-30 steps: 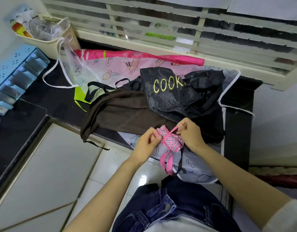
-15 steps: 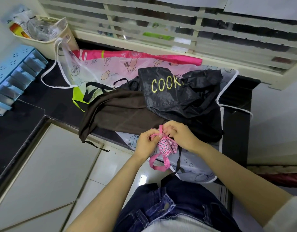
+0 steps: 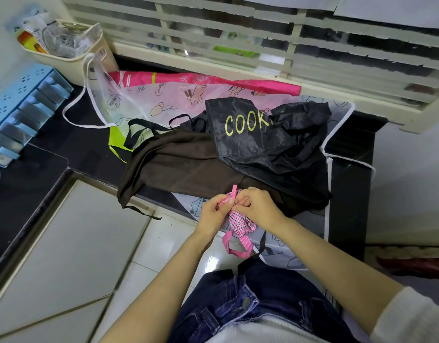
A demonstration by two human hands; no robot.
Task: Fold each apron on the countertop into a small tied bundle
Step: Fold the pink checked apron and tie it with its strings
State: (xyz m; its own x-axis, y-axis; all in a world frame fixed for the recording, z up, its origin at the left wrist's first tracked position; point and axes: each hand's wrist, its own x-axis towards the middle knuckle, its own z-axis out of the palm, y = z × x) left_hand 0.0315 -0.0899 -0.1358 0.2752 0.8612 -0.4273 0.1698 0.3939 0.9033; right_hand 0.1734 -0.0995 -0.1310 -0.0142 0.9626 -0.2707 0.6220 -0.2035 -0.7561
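Note:
A small pink checked apron bundle (image 3: 240, 222) is held in front of the dark countertop (image 3: 52, 154). My left hand (image 3: 214, 212) pinches its pink strap at the top. My right hand (image 3: 259, 209) grips the bundle and strap from the right; the two hands touch. A loop of pink strap (image 3: 235, 246) hangs below. Behind lie a brown apron (image 3: 179, 164), a black apron printed "COOK" (image 3: 270, 137), a clear pink cartoon apron (image 3: 164, 100), and a clear white-edged apron (image 3: 300, 233) hanging over the counter edge.
A cream basket (image 3: 65, 60) of packets stands at the back left. A blue rack (image 3: 23, 107) sits on the left. A slatted window (image 3: 263, 45) runs behind the counter. White floor tiles (image 3: 77, 256) lie below, and my jeans (image 3: 250, 305) are close to the counter.
My hands have come together over the top of the bundle. The bundle has turned to hang lower, and the strap loop below has shortened.

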